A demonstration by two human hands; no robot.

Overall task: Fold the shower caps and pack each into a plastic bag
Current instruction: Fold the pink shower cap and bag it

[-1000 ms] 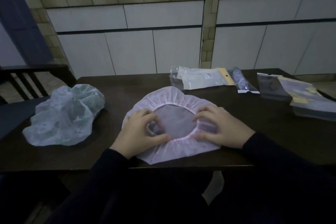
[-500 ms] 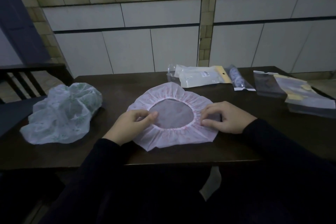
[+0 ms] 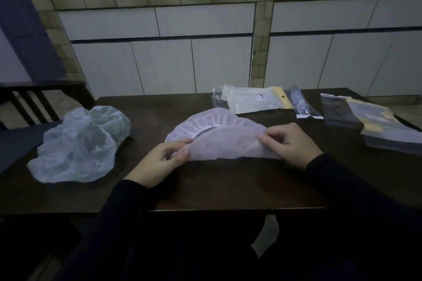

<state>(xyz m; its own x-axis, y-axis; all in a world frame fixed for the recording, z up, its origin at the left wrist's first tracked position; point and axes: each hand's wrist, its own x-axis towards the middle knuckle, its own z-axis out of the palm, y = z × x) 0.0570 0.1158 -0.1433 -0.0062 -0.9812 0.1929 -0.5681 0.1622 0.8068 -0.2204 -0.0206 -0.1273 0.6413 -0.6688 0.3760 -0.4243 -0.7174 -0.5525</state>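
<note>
The pink shower cap (image 3: 219, 141) lies in the middle of the dark table (image 3: 228, 185), close to the near edge. Its near half is lifted and bent over toward 12 o'clock, so the smooth underside faces up and the frilly rim shows behind it. The left hand (image 3: 159, 162) sits at the cap's 8 o'clock side, and its thumb and fingers pinch the cap's edge there. The right hand (image 3: 290, 141) sits at the cap's 3 o'clock side, and its curled fingers pinch the edge there too. Both arms wear dark sleeves. At 9 o'clock from the pink cap, well apart from it, is a pile of pale shower caps with green marks (image 3: 80, 143), all puffy and crumpled. At 12 o'clock, near the far edge of the table, lies a white packet with a yellow strip (image 3: 253, 99), with a clear plastic bag (image 3: 217, 96) tucked partly under its left end. Just beside the packet at 1 o'clock is a small clear bag with something rolled up inside (image 3: 301, 105). At 2 o'clock, by the table's right edge, lies a stack of flat plastic bags (image 3: 374, 123). Behind the table is a wall with big white tiles (image 3: 205, 52). A dark chair (image 3: 29, 98) stands at 10 o'clock.
</note>
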